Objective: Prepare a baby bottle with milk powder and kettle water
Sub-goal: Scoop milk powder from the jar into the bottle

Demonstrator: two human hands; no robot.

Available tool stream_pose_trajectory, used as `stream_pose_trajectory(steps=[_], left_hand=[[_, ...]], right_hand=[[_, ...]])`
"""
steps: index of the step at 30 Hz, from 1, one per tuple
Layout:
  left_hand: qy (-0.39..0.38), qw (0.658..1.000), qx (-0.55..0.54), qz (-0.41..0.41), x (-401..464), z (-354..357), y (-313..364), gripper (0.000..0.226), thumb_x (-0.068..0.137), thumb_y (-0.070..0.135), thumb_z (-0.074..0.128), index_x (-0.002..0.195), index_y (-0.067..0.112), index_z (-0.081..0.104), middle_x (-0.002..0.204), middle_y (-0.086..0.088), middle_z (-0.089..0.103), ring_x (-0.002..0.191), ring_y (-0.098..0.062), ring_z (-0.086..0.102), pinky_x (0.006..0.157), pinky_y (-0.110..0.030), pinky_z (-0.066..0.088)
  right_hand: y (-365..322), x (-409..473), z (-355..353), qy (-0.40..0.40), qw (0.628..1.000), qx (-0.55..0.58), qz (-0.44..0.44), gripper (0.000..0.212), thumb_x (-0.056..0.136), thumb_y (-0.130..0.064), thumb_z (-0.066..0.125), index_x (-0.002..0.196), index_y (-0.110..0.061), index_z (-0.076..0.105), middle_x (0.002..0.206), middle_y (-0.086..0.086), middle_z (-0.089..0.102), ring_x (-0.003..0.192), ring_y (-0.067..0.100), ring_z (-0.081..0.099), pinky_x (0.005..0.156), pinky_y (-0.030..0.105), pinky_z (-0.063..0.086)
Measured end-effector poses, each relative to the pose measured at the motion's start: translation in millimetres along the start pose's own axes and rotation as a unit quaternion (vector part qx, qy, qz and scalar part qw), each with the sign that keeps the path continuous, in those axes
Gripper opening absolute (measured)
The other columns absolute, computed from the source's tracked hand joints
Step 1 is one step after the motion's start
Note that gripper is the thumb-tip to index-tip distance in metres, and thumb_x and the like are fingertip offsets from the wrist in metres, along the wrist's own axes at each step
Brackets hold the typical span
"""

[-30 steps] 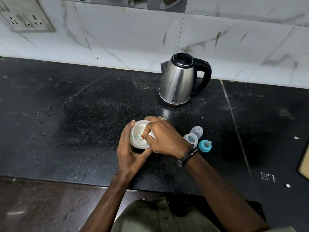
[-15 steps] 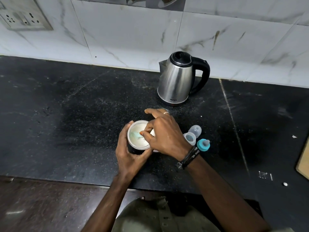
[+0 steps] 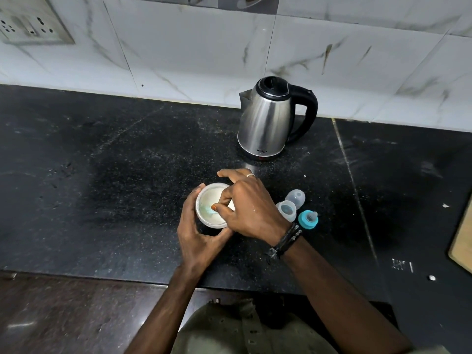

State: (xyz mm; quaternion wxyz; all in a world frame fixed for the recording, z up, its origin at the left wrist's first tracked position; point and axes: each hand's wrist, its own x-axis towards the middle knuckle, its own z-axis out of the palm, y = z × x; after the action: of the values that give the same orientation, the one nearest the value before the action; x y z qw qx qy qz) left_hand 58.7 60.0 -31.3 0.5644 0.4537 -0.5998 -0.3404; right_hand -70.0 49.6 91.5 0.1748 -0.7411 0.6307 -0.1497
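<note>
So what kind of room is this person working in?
Most likely a home kitchen. A steel electric kettle stands on a black stone counter against a marble-tiled wall with a socket panel, and baby-bottle parts lie by the hands.

The right hand (image 3: 249, 212) hides part of the powder jar (image 3: 210, 205); the scoop (image 3: 208, 209) inside is too blurred to tell. A board (image 3: 463, 238) is cut by the right edge.
</note>
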Motion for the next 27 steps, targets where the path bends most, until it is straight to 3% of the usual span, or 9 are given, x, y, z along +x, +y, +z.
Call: stream_pose_trajectory(steps=[11, 19, 24, 27], left_hand=[[0.005, 1.000, 0.030, -0.001, 0.1, -4.3, -7.7, 0.088, 0.069, 0.018, 0.094, 0.143, -0.004, 0.051, 0.143, -0.017, 0.061, 0.133, -0.033, 0.061, 0.109, -0.058, 0.050], [0.003, 0.998, 0.060, -0.004, 3.3, -9.2, -17.8, 0.092, 0.070, 0.023, 0.095, 0.146, -0.002, 0.049, 0.146, -0.017, 0.059, 0.135, -0.035, 0.059, 0.108, -0.059, 0.049], [-0.006, 0.998, 0.066, 0.014, 1.6, -9.5, -19.7, 0.091, 0.072, 0.022, 0.094, 0.146, -0.006, 0.048, 0.148, -0.018, 0.057, 0.137, -0.035, 0.057, 0.109, -0.059, 0.049], [-0.014, 0.997, 0.071, 0.029, 0.1, -8.5, -17.8, 0.090, 0.074, 0.028, 0.090, 0.145, -0.007, 0.048, 0.148, -0.020, 0.056, 0.138, -0.037, 0.057, 0.109, -0.060, 0.048]], right_hand=[[10.1, -2.9, -2.9, 0.014, 0.992, 0.120, 0.028, 0.014, 0.085, -0.029, 0.074, 0.081, -0.016, 0.079, 0.135, -0.002, 0.059, 0.123, 0.019, 0.051, 0.101, 0.029, 0.039], [22.7, -0.6, -3.7, -0.005, 0.979, 0.198, 0.050, 0.016, 0.088, -0.022, 0.071, 0.081, -0.009, 0.076, 0.131, 0.001, 0.060, 0.117, 0.016, 0.057, 0.100, 0.040, 0.047], [21.5, 1.5, 0.4, 0.028, 0.993, 0.110, 0.034, 0.015, 0.085, -0.024, 0.072, 0.078, -0.013, 0.077, 0.134, 0.001, 0.059, 0.121, 0.021, 0.053, 0.100, 0.032, 0.042], [15.4, 3.1, 4.0, 0.021, 0.999, 0.039, 0.011, 0.014, 0.083, -0.026, 0.073, 0.078, -0.015, 0.079, 0.139, 0.001, 0.056, 0.123, 0.025, 0.049, 0.101, 0.034, 0.042]])
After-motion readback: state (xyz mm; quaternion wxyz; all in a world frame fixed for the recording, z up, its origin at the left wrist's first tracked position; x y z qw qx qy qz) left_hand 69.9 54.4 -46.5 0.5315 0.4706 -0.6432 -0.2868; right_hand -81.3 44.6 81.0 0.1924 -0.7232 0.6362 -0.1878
